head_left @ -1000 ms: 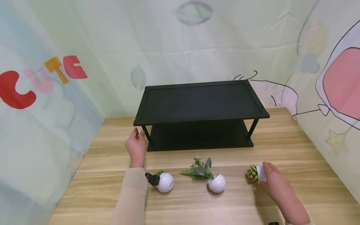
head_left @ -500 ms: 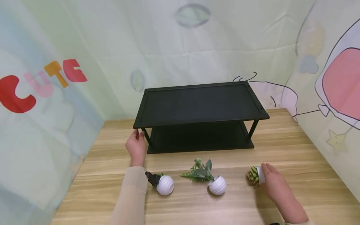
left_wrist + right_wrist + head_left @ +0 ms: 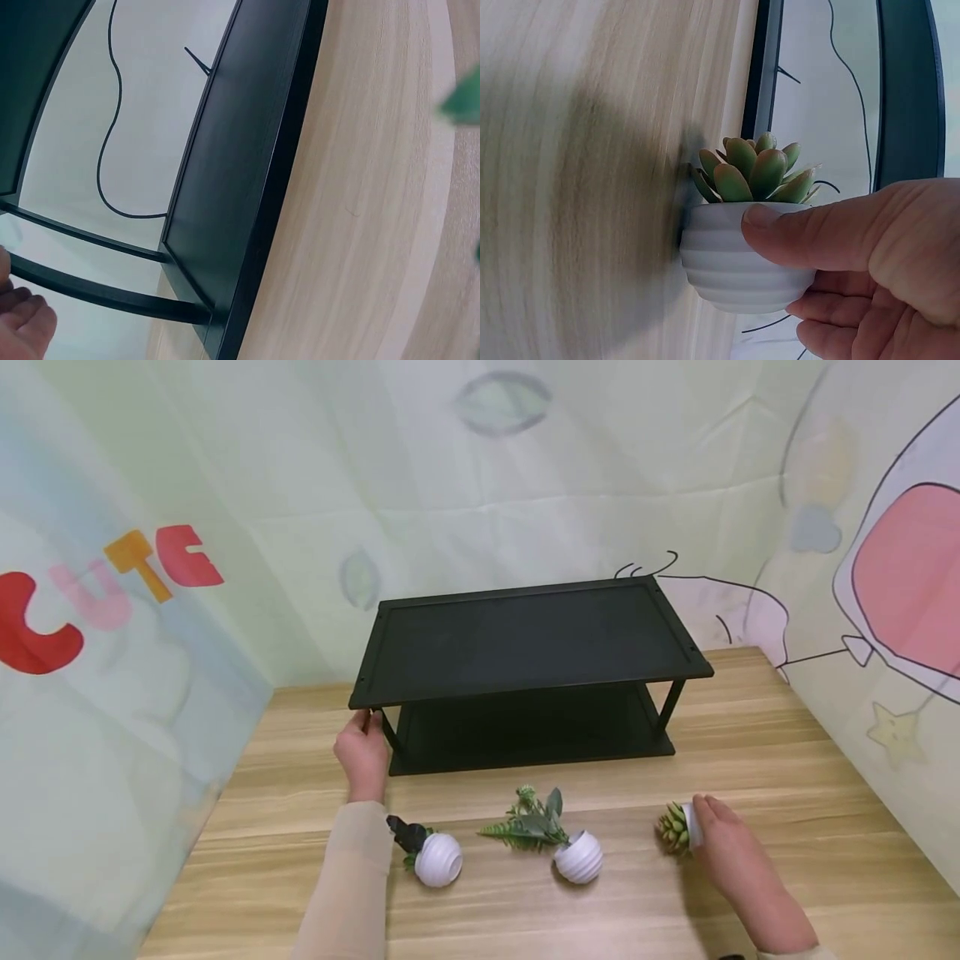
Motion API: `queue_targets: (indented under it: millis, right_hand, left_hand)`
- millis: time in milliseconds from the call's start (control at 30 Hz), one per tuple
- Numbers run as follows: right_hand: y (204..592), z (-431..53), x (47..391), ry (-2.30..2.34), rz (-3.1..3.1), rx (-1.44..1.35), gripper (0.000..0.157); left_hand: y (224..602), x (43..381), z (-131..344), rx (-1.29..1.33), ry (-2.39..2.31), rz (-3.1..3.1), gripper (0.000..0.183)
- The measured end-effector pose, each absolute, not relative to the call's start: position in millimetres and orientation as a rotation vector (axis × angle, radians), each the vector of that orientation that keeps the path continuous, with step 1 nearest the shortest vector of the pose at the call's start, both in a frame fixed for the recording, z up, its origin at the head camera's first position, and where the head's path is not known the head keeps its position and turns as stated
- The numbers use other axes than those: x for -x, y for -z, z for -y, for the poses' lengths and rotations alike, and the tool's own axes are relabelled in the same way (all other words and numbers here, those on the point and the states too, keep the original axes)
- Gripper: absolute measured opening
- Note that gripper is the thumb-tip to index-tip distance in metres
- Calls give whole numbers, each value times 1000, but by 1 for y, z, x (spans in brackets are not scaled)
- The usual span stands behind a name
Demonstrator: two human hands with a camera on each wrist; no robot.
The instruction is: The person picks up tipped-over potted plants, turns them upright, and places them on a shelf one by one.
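My right hand (image 3: 731,847) holds a small white ribbed pot (image 3: 746,259) with a green succulent (image 3: 757,169), thumb across the front and fingers behind. In the head view this plant lies on its side, foliage pointing left. My left hand (image 3: 363,760) is at the front left corner of a black two-tier shelf (image 3: 525,643), fingertips at the underside of the top panel beside the post. In the left wrist view its curled fingers (image 3: 34,326) show at the upper end of the post (image 3: 112,292); the rest of the hand is out of frame.
Two more white pots lie tipped on the wooden table (image 3: 750,718): a round pot (image 3: 438,860) at left, partly behind a black wrist device (image 3: 408,835), and a ribbed pot with leafy sprigs (image 3: 579,857) in the middle. A printed cloth backdrop (image 3: 450,510) rises behind the shelf.
My left hand has moved slightly up to the shelf's corner, its fingertips now overlapping the panel's edge. The right hand keeps its hold on the succulent pot. The head view has shifted a little.
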State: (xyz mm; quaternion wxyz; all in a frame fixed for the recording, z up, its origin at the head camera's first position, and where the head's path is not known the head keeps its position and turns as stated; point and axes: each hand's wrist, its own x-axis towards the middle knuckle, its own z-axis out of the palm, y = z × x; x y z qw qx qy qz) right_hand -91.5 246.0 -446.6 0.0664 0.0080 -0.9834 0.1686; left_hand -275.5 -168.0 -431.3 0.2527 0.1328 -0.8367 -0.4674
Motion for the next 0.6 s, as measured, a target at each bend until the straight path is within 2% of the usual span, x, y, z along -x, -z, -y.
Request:
queue_targets:
  millis: [600]
  right_hand:
    - [449, -245, 92, -481, 2958, -19, 60]
  left_hand:
    - [435, 282, 162, -360, 1239, 2246, 20]
